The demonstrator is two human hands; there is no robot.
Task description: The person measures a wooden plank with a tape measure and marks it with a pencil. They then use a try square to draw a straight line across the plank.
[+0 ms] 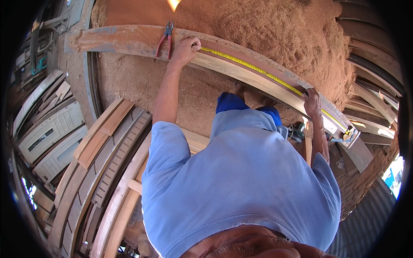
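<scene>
1. Measuring tape [254, 67], yellow, one: blade drawn out along the length of a pale plank, running from the left hand, past the right hand, to the far right end of the work.
2. Left hand [186, 50], bare: fingers curled nearly closed at the left end of the tape blade, which they appear to pinch; fingertips partly hidden.
3. Right hand [312, 104], bare: fingers bent over the tape at the plank, well to the right of the left hand. A small dark patch shows at the fingertips; cannot tell whether it is a held item, nor how tightly the fingers close.
4. Pale plank [241, 77], one: long, light-faced, beneath the tape, lying along a weathered beam.
5. Weathered beam [116, 36], one: long, brown and grey, extending well left of the left hand.
6. Pliers [168, 32], one pair: red handles, dark metal head, lying across the beam just left of the left hand, handles slightly spread.
7. Sawdust [275, 34], one large heap: brown, beyond the beam.
8. Power tool [297, 131], one: dark, partly hidden, near the right forearm.
9. Stacked boards [97, 146], several: to the person's left.
10. Panelled door piece [49, 133], whitish: left of the stacked boards.
11. Corrugated sheet [365, 219], grey: lower right.
</scene>
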